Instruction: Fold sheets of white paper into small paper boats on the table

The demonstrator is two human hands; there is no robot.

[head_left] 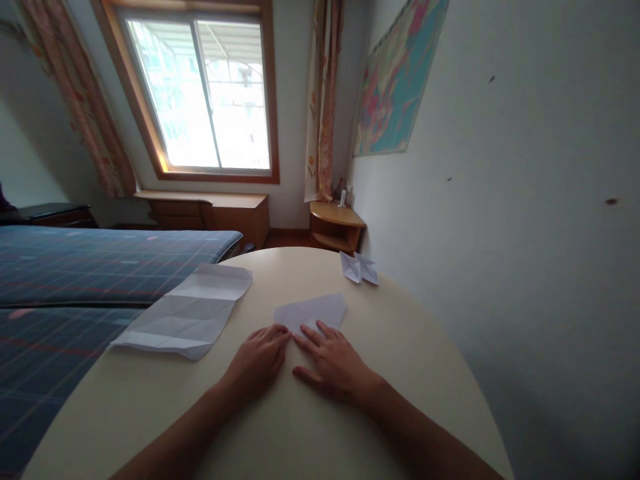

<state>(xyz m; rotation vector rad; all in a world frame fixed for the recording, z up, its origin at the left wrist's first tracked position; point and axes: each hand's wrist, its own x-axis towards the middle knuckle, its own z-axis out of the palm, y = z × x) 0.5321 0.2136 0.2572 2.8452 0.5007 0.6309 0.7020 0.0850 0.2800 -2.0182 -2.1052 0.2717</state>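
Note:
A folded sheet of white paper (311, 309) lies on the round table, its near edge partly covered by my fingers. My left hand (263, 353) is at the paper's near left corner, fingers bent and pressed together on it. Spread flat, my right hand (327, 357) rests with its fingertips on the near part of the same paper, the thumb apart on the tabletop. The two hands almost meet at the fingertips. Farther off, a pointed folded paper piece (359, 269) stands near the table's far right edge.
On the left of the cream table (420, 373) lies a larger creased white paper (193, 310), reaching the table's edge. A bed with a plaid cover (100, 267) adjoins that side. The wall (525, 267) rises close on the right. A low corner shelf (337, 215) stands beyond.

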